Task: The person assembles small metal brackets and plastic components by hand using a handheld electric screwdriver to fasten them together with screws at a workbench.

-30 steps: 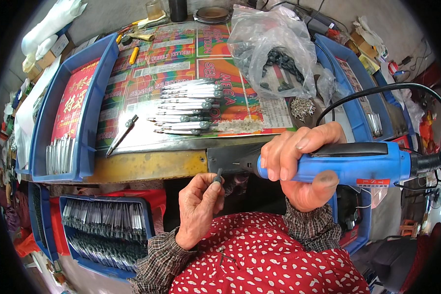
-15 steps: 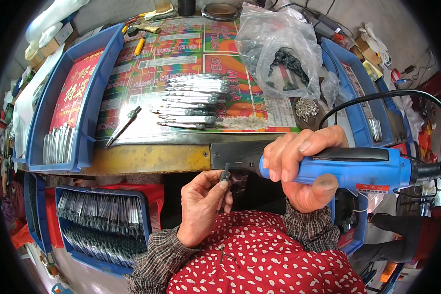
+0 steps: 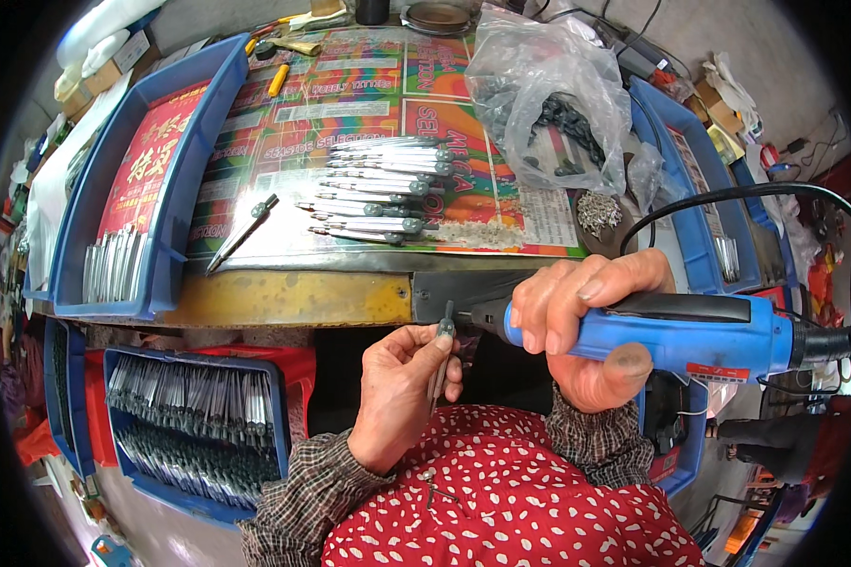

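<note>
A blue driver [image 3: 676, 333] is held in the right hand [image 3: 586, 326], whose fingers are wrapped fully round the barrel; its long axis runs 3 to 9 o'clock, the nose pointing to 9 and the black cord [image 3: 728, 198] leaving at 3. A slim metal part [image 3: 441, 352] is pinched between thumb and fingers of the left hand [image 3: 402, 392]; it stands nearly upright, its round head at 12 o'clock, just above the fingertips, and its shank passing down through the closed grip toward 6. The driver's nose is met at the part's head, below the table's yellow edge [image 3: 284, 298]. At 12 o'clock from the hands a row of like parts [image 3: 378, 194] is laid on a bright printed sheet [image 3: 350, 85] of red, green and yellow panels. A clear bag [image 3: 548, 94] of dark pieces is seen at 1 o'clock. A blue tray [image 3: 128, 203] with a red printed card lies at 10 o'clock, and a blue bin [image 3: 194, 425] of parts at 8.
</note>
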Motion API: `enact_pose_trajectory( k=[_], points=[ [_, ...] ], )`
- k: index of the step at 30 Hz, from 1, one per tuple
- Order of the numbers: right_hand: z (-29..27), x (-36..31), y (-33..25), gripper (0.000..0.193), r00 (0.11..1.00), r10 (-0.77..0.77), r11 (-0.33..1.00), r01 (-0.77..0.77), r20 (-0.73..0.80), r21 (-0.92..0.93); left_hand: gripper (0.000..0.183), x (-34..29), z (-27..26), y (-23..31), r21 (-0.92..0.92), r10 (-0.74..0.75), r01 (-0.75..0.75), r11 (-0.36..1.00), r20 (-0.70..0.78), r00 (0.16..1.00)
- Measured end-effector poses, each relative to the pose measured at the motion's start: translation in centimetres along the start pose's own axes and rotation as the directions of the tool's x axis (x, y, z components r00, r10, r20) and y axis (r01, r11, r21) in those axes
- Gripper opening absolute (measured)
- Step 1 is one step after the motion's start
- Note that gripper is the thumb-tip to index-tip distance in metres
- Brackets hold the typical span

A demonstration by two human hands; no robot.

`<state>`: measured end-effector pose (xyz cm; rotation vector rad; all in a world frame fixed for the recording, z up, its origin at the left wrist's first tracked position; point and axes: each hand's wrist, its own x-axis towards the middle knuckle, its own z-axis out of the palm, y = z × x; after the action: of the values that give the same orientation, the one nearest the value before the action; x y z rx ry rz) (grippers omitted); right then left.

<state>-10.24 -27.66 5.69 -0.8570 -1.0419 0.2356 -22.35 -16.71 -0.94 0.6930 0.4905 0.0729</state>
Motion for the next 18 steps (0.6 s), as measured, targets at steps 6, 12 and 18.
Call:
enact_pose_trajectory(
  k=[6,12,18],
  points=[
    [0.4,-0.1,-0.2,0.047,1.000,0.028,1.000,-0.028,0.000,0.003,0.009,0.5,-0.2,-1.0,0.028,0.065,-0.064,0.998,-0.030,0.997],
    [0.0,-0.1,0.0,0.047,0.997,0.016,0.999,-0.019,0.069,0.039,0.010,0.5,0.1,-1.1,0.054,0.097,-0.094,0.994,-0.055,0.994],
    [0.2,0.0,0.0,0.047,0.996,0.032,0.999,-0.034,0.080,0.031,0.011,0.4,0.4,-0.9,0.070,0.095,-0.091,0.993,-0.063,0.993]
  ],
)
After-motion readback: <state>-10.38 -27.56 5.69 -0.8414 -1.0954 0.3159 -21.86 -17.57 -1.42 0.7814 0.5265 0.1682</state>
